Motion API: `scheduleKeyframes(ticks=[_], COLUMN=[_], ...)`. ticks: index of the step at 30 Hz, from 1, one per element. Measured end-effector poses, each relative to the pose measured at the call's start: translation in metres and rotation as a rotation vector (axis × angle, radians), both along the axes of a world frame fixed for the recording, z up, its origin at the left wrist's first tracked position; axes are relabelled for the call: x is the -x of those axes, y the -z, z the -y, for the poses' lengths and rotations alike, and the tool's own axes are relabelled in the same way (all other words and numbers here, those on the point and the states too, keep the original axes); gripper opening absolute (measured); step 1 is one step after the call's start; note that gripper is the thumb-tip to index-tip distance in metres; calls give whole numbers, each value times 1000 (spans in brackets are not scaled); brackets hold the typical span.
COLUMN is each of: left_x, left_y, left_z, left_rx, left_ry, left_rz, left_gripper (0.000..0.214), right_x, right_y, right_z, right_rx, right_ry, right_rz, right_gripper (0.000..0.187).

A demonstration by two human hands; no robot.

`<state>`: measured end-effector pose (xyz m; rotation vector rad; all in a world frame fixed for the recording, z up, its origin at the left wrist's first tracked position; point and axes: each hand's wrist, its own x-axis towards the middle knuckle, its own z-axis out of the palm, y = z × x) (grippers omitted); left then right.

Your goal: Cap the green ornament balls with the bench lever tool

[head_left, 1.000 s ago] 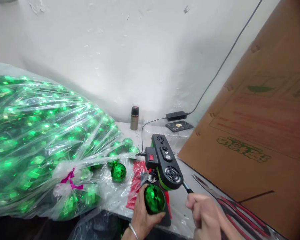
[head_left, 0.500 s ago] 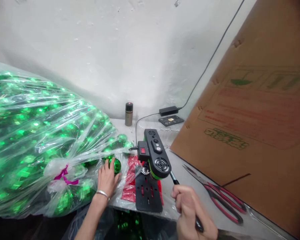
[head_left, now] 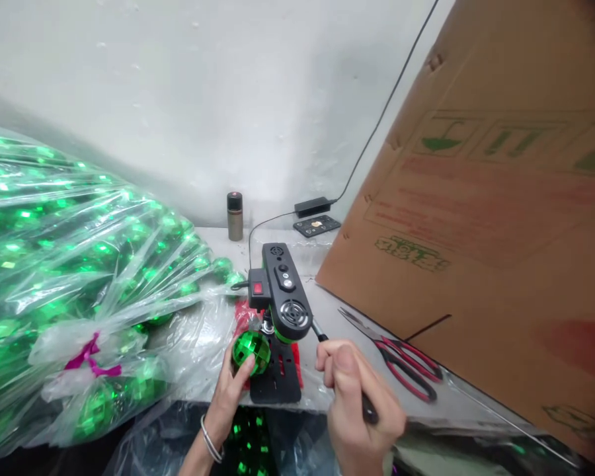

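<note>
My left hand [head_left: 228, 396] grips a shiny green faceted ball [head_left: 251, 352] and holds it at the left side of the small black and green press machine [head_left: 282, 301], above its black base plate [head_left: 276, 383]. My right hand [head_left: 353, 403] is closed round the machine's black lever handle [head_left: 364, 411], which slants down to the right from the machine's head. The machine has a red switch on its left side.
A big clear plastic bag of green balls [head_left: 64, 264] fills the left. Red-handled scissors [head_left: 401, 360] lie right of the machine. A large cardboard sheet [head_left: 490, 218] leans at the right. A small bottle [head_left: 235, 215], a power adapter [head_left: 312, 206] and a dark flat device [head_left: 317, 225] stand by the wall.
My left hand reached left to the bag, took a green ball and brought it back to the machine. My right hand stayed on the lever handle.
</note>
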<state>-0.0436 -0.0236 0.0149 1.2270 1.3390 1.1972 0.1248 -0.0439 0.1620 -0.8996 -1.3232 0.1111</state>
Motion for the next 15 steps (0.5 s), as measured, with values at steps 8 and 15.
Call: scheduleKeyframes(ticks=[8, 15], left_x=[-18, -26], left_y=[23, 25], left_z=[-9, -11], left_rx=[-156, -269], left_ry=[-6, 104], left_rz=[-196, -319], left_gripper=[77, 68], right_x=[-1, -3], right_y=[3, 4], right_z=[4, 6], right_rx=[-6, -6], right_ry=[-13, -18], right_rz=[28, 49], right_gripper=[32, 32])
